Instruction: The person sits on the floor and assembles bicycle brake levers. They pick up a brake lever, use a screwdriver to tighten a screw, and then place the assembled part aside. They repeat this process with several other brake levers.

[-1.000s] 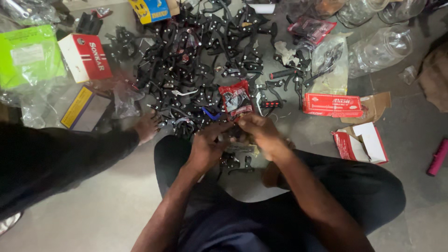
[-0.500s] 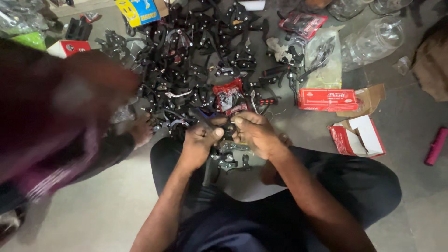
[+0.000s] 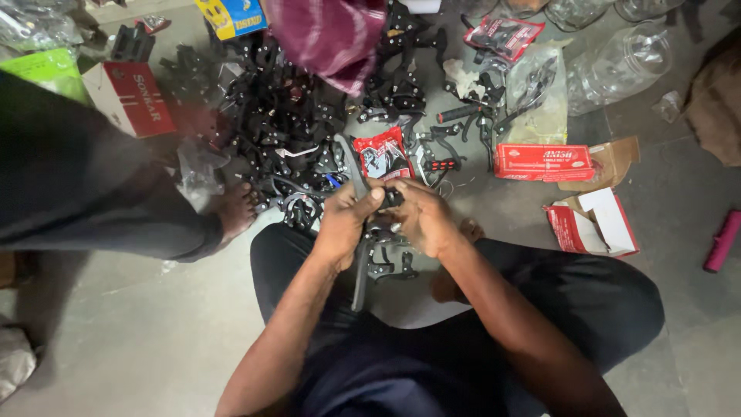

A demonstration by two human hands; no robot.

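Head view, looking down at a person seated cross-legged on a grey floor (image 3: 139,340). The left hand (image 3: 345,222) and the right hand (image 3: 421,218) meet in front of the knees, just above the lap, both closed around a small black metal part (image 3: 391,198). The left fingers curl tight, with the thumb pressed on top of the part; a long dark tool handle (image 3: 360,270) runs down from this fist toward the lap. The right fingers wrap the part from the other side and are pressed together; whether their tips pinch it cannot be told, since the part is mostly covered. More black pieces (image 3: 390,262) lie on the lap just below the hands. Just beyond the hands sits a red packet (image 3: 384,154), and behind it a large heap of black metal parts (image 3: 285,116) spreads across the floor. To the right of the heap lies a flat red box (image 3: 544,162), and nearer, an open red-and-white carton (image 3: 594,224). A pink cylinder (image 3: 722,241) rests at the far right edge. Clear plastic jars (image 3: 617,58) stand at the upper right. A second person stands on the left: a dark trouser leg (image 3: 85,177) and a bare foot (image 3: 235,210) beside the heap, with a maroon striped cloth (image 3: 332,35) hanging over it.
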